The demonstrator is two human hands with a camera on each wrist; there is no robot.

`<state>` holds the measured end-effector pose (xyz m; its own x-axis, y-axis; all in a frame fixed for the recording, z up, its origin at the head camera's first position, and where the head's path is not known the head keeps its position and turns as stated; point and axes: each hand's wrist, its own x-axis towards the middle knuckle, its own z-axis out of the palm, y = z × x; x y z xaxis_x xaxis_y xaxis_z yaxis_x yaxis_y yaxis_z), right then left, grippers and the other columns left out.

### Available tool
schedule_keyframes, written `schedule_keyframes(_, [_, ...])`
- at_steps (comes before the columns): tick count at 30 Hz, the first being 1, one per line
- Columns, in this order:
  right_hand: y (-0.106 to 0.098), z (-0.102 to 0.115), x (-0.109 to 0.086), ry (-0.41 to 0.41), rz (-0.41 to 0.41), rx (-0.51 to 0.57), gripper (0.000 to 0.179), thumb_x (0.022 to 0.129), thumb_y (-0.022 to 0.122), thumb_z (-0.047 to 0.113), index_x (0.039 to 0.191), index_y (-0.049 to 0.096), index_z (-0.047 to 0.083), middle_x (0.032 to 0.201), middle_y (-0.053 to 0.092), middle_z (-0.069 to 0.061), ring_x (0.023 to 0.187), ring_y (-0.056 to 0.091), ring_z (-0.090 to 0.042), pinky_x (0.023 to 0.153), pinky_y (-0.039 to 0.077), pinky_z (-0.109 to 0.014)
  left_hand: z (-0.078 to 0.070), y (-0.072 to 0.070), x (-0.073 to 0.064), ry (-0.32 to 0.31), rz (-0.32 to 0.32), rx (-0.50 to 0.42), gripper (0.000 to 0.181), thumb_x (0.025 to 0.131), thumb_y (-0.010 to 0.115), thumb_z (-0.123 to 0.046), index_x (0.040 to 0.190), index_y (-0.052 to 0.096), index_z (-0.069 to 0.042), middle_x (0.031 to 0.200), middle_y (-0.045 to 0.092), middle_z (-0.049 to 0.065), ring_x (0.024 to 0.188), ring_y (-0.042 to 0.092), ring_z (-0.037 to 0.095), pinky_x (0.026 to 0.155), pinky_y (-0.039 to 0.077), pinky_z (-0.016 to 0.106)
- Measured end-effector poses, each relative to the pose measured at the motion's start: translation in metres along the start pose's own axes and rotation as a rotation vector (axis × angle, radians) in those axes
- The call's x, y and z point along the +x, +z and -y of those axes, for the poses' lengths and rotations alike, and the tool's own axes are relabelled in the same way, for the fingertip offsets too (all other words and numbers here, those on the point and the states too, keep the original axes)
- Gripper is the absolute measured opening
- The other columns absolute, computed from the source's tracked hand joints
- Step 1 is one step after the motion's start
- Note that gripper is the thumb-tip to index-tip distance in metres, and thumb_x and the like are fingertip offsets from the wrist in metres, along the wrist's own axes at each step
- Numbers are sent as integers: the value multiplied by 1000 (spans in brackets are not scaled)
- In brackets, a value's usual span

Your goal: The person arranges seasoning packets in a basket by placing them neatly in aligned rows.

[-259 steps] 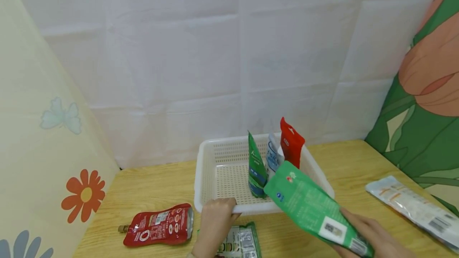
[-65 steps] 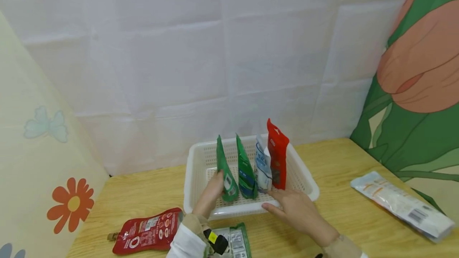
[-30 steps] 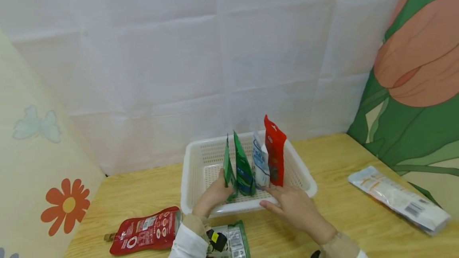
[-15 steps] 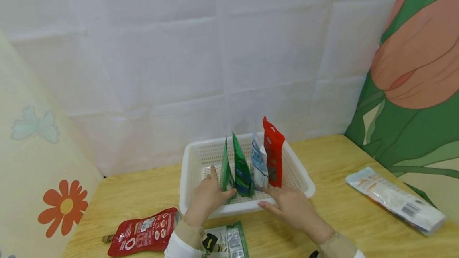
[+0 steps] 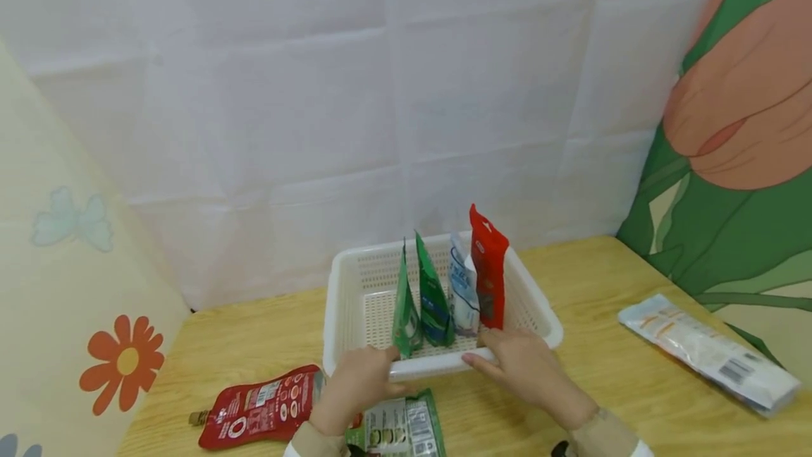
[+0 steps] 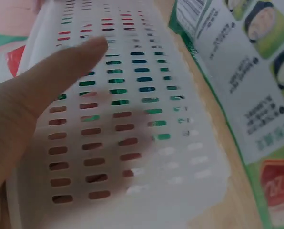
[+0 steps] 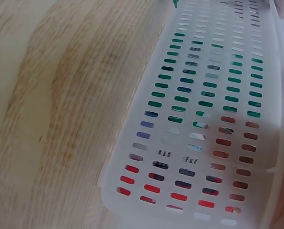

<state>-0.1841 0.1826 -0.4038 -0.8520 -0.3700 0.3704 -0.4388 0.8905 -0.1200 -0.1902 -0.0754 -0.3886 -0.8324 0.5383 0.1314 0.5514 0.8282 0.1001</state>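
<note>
A white perforated plastic basket [image 5: 345, 302] stands on the table, with several pouches upright inside. From left to right these are a green pouch [image 5: 406, 316], a second green pouch [image 5: 434, 305], a light-blue and white pouch [image 5: 464, 295] and a tall red bag [image 5: 489, 270]. My left hand [image 5: 360, 381] grips the front rim left of the pouches; in the left wrist view its thumb [image 6: 61, 71] lies along the outer wall, and fingers show through the slots. My right hand [image 5: 523, 365] holds the same rim farther right, thumb outside and fingers over the edge.
A red spouted pouch [image 5: 260, 407] lies at the left. A green and white packet [image 5: 402, 429] lies flat in front of the basket, partly behind my left hand. To the right rests a white, clear-wrapped packet [image 5: 707, 351]. A white sheet [image 5: 285, 125] hangs behind the table.
The second green pouch seen in my right hand earlier now stands in the basket, at the left of the row. My left hand has let go of it and moved back to the front rim.
</note>
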Motion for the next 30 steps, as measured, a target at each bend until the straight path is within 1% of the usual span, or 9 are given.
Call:
schedule_keyframes(5, [-2,2,-1,51,42,47,42,90,55,55,97,69,16,94,73,3,79,67,-16,71,52,-34,0,9,1,44,-146,170,23,74,78,-36,78,66,-17,61,63,-4,48,52,8,42,37,22])
schedule_keyframes(10, [1,-2,-8,99,15,197,52,90,60,44,124,60,5,116,69,-8,100,67,-27,84,53,-45,-2,14,1,38,-182,236,19,73,80,-32,75,67,-19,61,64,-5,49,54,9,43,39,23])
schedule_keyframes(12, [2,-7,-15,80,-67,249,50,91,62,36,129,56,5,122,66,-9,107,64,-28,88,53,-46,-2,15,1,32,-183,239,19,73,80,-33,75,67,-19,60,64,-5,48,54,9,43,39,23])
schedule_keyframes(14, [4,-19,-22,7,-223,270,39,92,62,26,124,58,3,118,67,-9,106,64,-26,89,53,-38,-3,16,1,28,-182,239,18,73,79,-33,75,68,-19,60,64,-5,48,53,8,42,39,23])
schedule_keyframes(17, [3,-43,-33,-75,-480,215,22,89,58,5,110,64,1,99,70,-8,80,63,-13,73,52,-17,-3,16,1,23,-192,244,18,73,79,-32,73,68,-19,59,64,-6,46,52,8,41,38,22])
schedule_keyframes(20, [-6,-72,-45,25,-582,142,27,78,53,-10,99,66,-2,88,69,-12,65,54,-8,56,40,-11,-3,15,1,20,-200,255,18,72,80,-33,72,68,-19,59,63,-6,46,51,7,41,38,22])
schedule_keyframes(25, [-26,-129,-77,373,-359,73,31,79,49,-9,106,62,-6,99,65,-26,68,56,-20,48,32,-22,-3,15,2,12,-199,252,18,71,80,-33,72,68,-19,59,64,-6,46,52,7,42,39,22])
schedule_keyframes(28, [-30,-167,-101,540,-209,20,31,84,47,0,111,56,-13,105,58,-35,71,56,-30,51,41,-32,-3,15,2,11,-201,247,18,71,80,-33,72,68,-19,59,64,-6,46,52,7,42,39,22])
schedule_keyframes(30, [-30,-190,-118,652,-96,-15,38,89,46,7,115,49,-21,110,49,-43,82,54,-46,62,47,-48,-4,14,2,8,-196,244,18,71,80,-33,72,68,-19,59,64,-6,46,52,7,42,39,22])
